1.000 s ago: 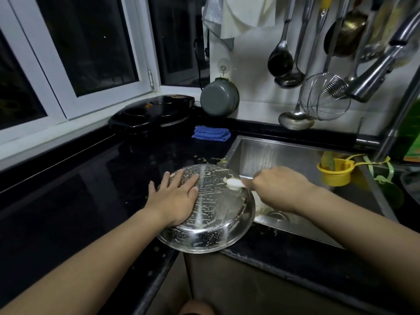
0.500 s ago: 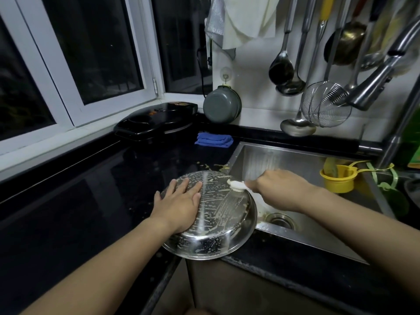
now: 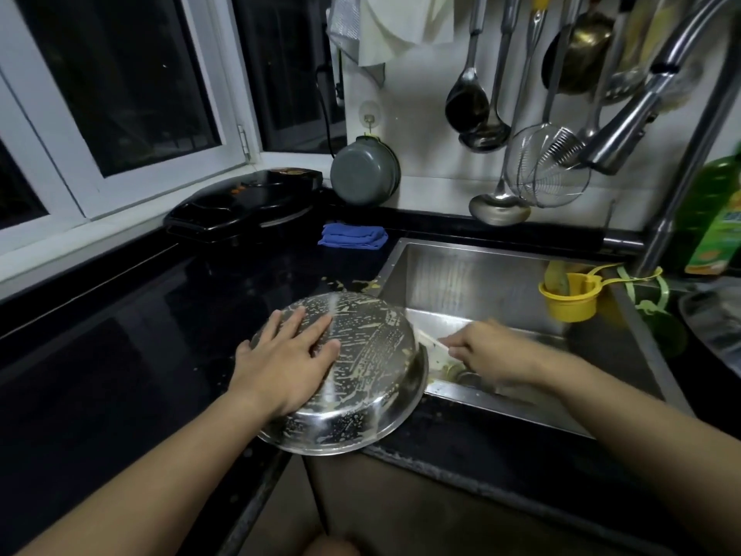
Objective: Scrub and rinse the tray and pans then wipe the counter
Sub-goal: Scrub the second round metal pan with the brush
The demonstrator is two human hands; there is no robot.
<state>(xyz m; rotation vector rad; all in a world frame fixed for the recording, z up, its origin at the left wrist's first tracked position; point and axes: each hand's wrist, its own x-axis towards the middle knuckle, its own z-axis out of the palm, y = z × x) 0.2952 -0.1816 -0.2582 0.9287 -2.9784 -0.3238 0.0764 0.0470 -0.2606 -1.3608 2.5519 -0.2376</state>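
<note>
A round steel pan (image 3: 361, 379) lies upside down at the corner of the black counter (image 3: 120, 355), its bottom streaked with pale residue. My left hand (image 3: 284, 355) rests flat on its left half with the fingers spread. My right hand (image 3: 489, 351) is over the sink (image 3: 481, 274), just right of the pan's rim, and grips a white brush handle (image 3: 431, 341) whose head is hidden behind the rim.
A folded blue cloth (image 3: 353, 235) and a black appliance (image 3: 244, 202) sit at the back of the counter. A yellow cup (image 3: 569, 296) hangs in the sink by the tap (image 3: 625, 126). Ladles and a strainer (image 3: 545, 166) hang on the wall; a green bottle (image 3: 717, 218) stands at right.
My right hand has moved with the brush off the pan's bottom, to the right and down over its rim into the sink. My left hand stays pressed on the pan.
</note>
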